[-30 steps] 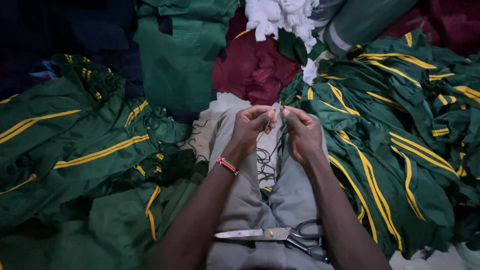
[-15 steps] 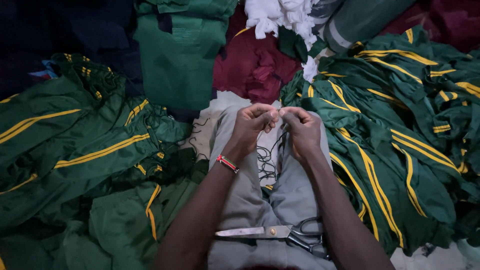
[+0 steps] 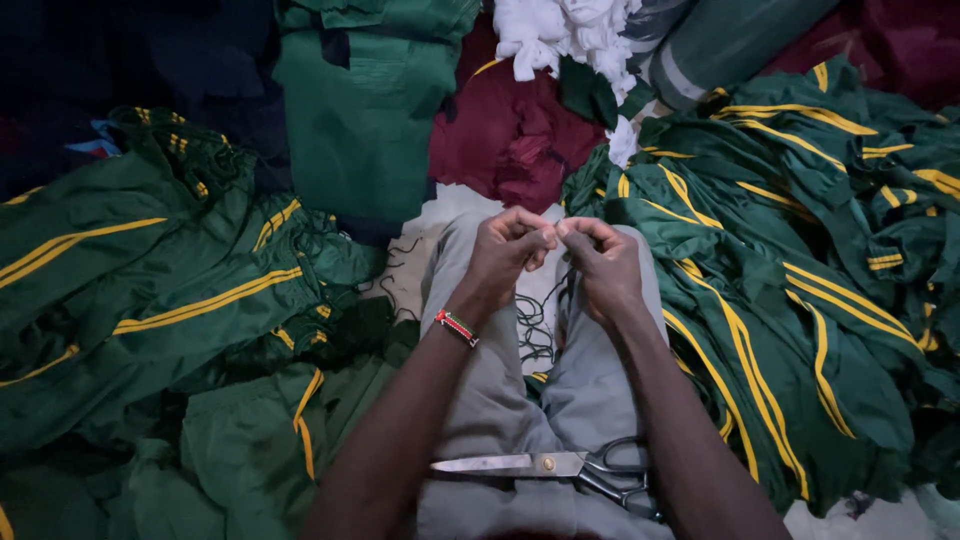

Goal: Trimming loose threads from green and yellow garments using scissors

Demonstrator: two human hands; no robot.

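Observation:
My left hand (image 3: 508,252) and my right hand (image 3: 600,262) meet fingertip to fingertip above my knees, both pinching a thin dark cord (image 3: 541,320) that hangs in loose loops between my legs. A red beaded band circles my left wrist (image 3: 456,327). Large scissors (image 3: 560,468) with dark handles lie across my lap on my grey trousers (image 3: 500,410), blades pointing left, touched by neither hand.
Piles of green garments with yellow stripes lie to my left (image 3: 170,300) and right (image 3: 800,250). A plain green garment (image 3: 360,110), maroon cloth (image 3: 505,130) and white scraps (image 3: 560,30) sit ahead. Pale floor (image 3: 430,225) shows beyond my knees.
My hands have drawn closer together, fingertips now touching on the cord. The scissors and the garment piles have stayed in place.

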